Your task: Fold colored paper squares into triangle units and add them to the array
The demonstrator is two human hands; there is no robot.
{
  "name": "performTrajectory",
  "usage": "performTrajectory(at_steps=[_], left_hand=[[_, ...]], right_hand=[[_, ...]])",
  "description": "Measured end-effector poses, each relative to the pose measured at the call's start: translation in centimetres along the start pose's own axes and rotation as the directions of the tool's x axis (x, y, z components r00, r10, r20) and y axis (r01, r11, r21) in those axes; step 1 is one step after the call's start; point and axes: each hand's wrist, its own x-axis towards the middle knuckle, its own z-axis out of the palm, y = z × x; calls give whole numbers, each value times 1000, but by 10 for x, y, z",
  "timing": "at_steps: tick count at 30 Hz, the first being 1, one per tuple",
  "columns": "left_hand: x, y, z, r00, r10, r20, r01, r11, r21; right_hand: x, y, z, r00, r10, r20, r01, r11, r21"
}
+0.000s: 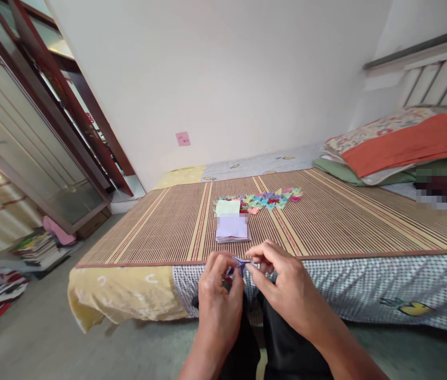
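Note:
Between my two hands, just past the front edge of the bed, is a small folded piece of purple paper [241, 262]. My left hand [222, 287] pinches it from the left, thumb and fingers closed. From the right, my right hand [277, 272] pinches its other side between thumb and forefinger. My fingers cover much of the paper, so its full shape is hidden. Beyond my hands lies a stack of square purple paper [232, 228], with a pale green sheet [228, 207] behind it. Many colourful folded paper pieces [273, 199] lie in rows beside and behind the stack.
The papers lie on a striped bamboo mat [160, 227] over the bed. Folded bedding [409, 142] is piled at the right by the white headboard [441, 82]. At left are a door [29, 132] and a stack of books [37, 248] near the floor.

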Motion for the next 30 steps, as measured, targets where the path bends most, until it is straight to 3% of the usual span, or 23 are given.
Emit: performTrajectory(at_steps=[4, 7, 15, 20, 25, 30], left_hand=[[4, -2, -5, 994, -102, 49, 104, 994, -44], [8, -4, -10, 988, -114, 101, 118, 992, -35], [18, -10, -21, 963, -116, 242, 116, 993, 14], [21, -9, -24, 946, -69, 317, 55, 997, 54], [20, -5, -24, 918, -63, 391, 49, 998, 44], [18, -4, -23, 933, -75, 352, 59, 997, 54]], right_hand=[[1, 3, -5, 985, -157, 73, 154, 987, 41], [3, 7, -6, 967, -210, 144, 216, 976, -25], [2, 5, -1, 935, -127, 332, 207, 954, -218], [1, 3, -2, 933, -69, 353, 140, 974, -178], [-2, 4, -3, 927, -89, 365, 161, 972, -171], [-2, 0, -2, 922, -100, 374, 176, 969, -175]])
